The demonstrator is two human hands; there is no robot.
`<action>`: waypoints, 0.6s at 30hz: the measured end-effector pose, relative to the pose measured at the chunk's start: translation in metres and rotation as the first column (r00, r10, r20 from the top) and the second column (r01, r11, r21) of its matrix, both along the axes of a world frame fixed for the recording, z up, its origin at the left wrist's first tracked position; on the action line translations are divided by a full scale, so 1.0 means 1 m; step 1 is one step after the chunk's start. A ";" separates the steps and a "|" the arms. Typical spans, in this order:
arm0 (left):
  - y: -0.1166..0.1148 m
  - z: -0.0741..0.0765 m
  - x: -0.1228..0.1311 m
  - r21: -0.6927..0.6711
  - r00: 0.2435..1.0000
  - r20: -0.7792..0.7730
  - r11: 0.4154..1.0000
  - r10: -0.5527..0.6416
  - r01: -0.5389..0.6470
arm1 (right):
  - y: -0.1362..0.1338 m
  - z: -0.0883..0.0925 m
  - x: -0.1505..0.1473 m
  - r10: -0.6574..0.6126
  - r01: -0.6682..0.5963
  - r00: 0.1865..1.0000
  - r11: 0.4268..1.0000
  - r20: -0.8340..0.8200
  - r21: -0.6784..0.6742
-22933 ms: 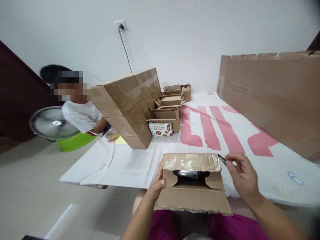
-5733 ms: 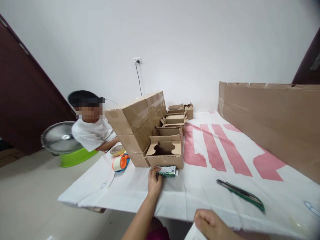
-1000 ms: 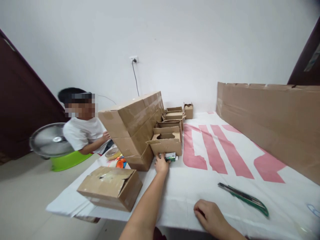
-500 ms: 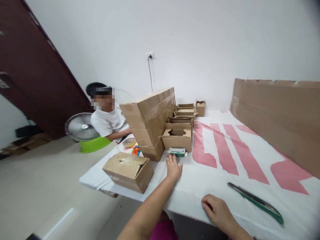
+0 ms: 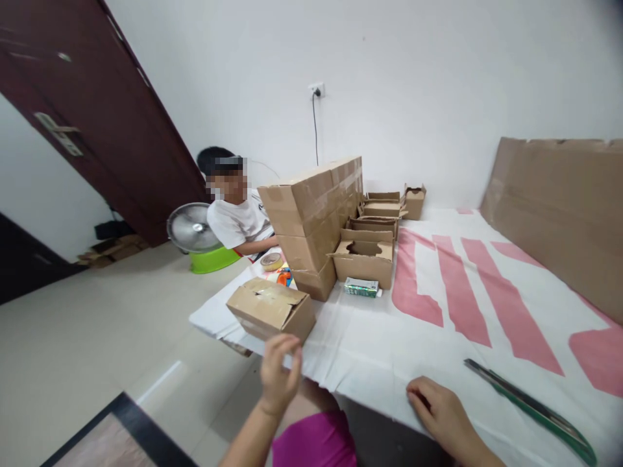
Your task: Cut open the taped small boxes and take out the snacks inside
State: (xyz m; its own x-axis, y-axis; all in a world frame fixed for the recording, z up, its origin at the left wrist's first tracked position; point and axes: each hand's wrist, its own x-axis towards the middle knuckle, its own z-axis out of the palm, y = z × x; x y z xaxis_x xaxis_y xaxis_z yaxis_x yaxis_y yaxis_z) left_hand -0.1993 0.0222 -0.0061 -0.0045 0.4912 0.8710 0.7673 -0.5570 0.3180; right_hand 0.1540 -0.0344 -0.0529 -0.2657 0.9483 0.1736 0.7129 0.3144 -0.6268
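Left hand (image 5: 280, 377), thumb parted from fingers, empty, is just before the taped cardboard box (image 5: 265, 305) by the near-left corner of the worktop (image 5: 370, 353). Right hand (image 5: 442, 410), loosely curled, contents indiscernible, rests at the near edge, left of the utility knife (image 5: 539, 415).

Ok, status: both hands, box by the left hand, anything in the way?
Left hand open by box, contact unclear. Right hand loosely curled over table. Box on table. Cutter off right, not in the way.
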 end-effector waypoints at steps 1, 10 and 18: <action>0.007 0.011 -0.019 0.044 0.990 0.075 0.991 0.121 -0.125 | 0.000 -0.001 0.000 0.000 0.000 1.000 1.000 0.001 -0.001; 0.088 0.035 -0.117 -0.424 0.613 0.689 0.901 0.387 -0.093 | -0.001 0.003 -0.001 -0.002 0.002 1.000 1.000 0.003 -0.003; 0.069 -0.003 -0.050 -0.453 0.624 0.733 0.879 0.271 0.152 | 0.001 0.002 0.002 0.005 -0.005 1.000 1.000 0.000 0.009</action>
